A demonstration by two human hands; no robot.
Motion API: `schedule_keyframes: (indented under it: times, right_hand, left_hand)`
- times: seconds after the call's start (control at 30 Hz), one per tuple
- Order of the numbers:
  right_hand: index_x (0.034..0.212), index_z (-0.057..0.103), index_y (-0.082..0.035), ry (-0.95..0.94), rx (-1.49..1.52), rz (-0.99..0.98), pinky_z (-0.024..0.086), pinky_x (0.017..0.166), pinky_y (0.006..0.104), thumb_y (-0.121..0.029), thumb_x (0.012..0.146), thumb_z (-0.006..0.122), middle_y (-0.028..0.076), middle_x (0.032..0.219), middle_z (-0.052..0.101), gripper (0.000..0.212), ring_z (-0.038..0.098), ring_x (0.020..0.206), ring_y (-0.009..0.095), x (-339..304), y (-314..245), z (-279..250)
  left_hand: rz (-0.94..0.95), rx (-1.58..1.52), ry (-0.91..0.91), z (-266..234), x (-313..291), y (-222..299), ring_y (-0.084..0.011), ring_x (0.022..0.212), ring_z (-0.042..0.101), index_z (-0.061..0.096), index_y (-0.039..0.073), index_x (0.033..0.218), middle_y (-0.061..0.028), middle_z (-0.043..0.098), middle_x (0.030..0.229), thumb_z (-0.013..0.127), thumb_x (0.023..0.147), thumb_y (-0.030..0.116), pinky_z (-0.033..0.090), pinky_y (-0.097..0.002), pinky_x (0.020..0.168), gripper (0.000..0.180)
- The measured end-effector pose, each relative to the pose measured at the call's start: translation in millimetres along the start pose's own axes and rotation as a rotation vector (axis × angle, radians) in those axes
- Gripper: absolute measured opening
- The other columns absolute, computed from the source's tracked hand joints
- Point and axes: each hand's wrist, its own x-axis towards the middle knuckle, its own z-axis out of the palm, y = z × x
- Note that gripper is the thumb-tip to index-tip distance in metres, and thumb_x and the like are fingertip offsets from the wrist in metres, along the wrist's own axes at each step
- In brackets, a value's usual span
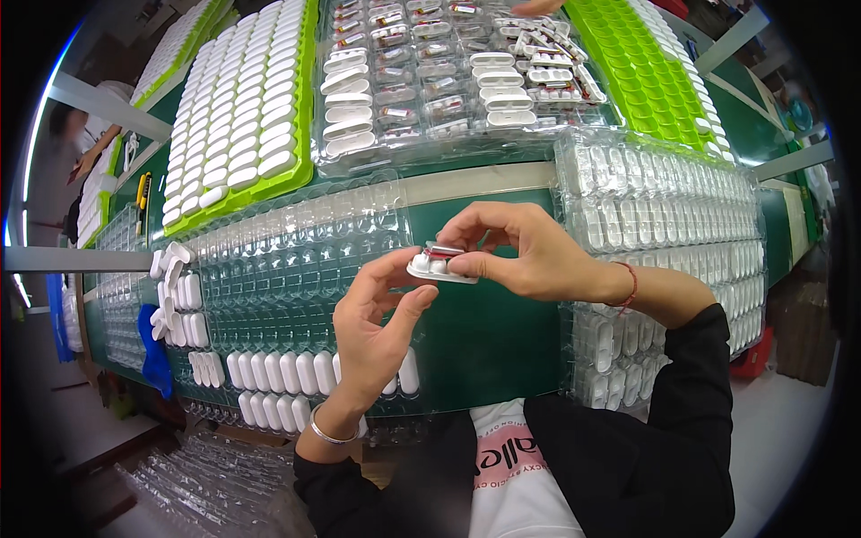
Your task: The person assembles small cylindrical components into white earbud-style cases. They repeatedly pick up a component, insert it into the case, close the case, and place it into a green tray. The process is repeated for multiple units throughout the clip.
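Note:
Over the green tabletop (pixel 489 332), my left hand (pixel 369 314) holds a small white oval plastic piece (pixel 429 269) by its left end, fingers and thumb closed round it. White rounded bumps stand up from the piece. From the other side my right hand (pixel 529 255) pinches between thumb and fingers a small part with a red and dark stripe (pixel 443 252), right on top of the white piece. My fingertips hide whether the two are joined.
Clear moulded trays (pixel 296 242) lie to the left, partly filled with white cases (pixel 309 372); more filled trays (pixel 664 202) are stacked right. Behind stand green trays (pixel 305 134), (pixel 641 76) and a clear tray of opened cases (pixel 430 54). Another person's hand (pixel 538 7) reaches in at the top.

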Motion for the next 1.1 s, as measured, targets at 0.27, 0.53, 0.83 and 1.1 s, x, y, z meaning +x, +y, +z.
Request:
schedule_keyframes:
  times: [0.27,0.53,0.83,1.1]
  right_hand:
    - [0.116,0.063,-0.001,-0.127,0.036,0.119,0.052,0.082,0.0280,-0.007,0.088,0.070,0.006,0.102,0.068,0.030,0.063,0.092,0.012,-1.3,-6.7,0.7]
    - [0.104,0.064,-0.001,-0.159,0.027,0.143,0.050,0.071,0.0242,-0.008,0.086,0.069,0.004,0.092,0.065,0.020,0.062,0.085,0.010,-3.7,6.0,2.8]
    - [0.095,0.062,-0.004,-0.043,-0.543,-0.006,0.048,0.065,0.0299,-0.006,0.080,0.071,0.006,0.086,0.062,0.017,0.061,0.079,0.019,1.7,12.1,2.3]
    - [0.087,0.057,-0.003,-0.135,-0.985,-0.097,0.050,0.069,0.0455,-0.021,0.084,0.068,0.013,0.086,0.061,0.021,0.062,0.083,0.034,-2.9,59.4,-9.5]
  left_hand:
    - [-0.069,-0.098,-0.002,0.4,-2.7,-4.3,-0.0147,0.099,0.064,0.056,-0.003,0.122,-0.0107,0.065,0.111,0.067,0.090,0.001,0.053,-0.0281,0.087,0.034]
    - [-0.071,0.001,-0.080,-5.6,-10.4,-12.7,-0.0142,0.101,0.064,0.057,-0.001,0.124,-0.0101,0.067,0.109,0.066,0.091,0.006,0.053,-0.0272,0.086,0.035]
    - [0.190,1.381,0.716,-204.8,-10.6,-15.8,-0.0335,0.085,0.067,0.070,0.004,0.099,-0.0145,0.071,0.094,0.060,0.091,0.014,0.051,-0.0405,0.075,0.016]
    - [-0.079,1.706,0.780,-363.6,15.7,-74.7,-0.0367,0.092,0.064,0.067,0.005,0.109,-0.0178,0.068,0.100,0.068,0.084,0.020,0.050,-0.0442,0.079,0.029]
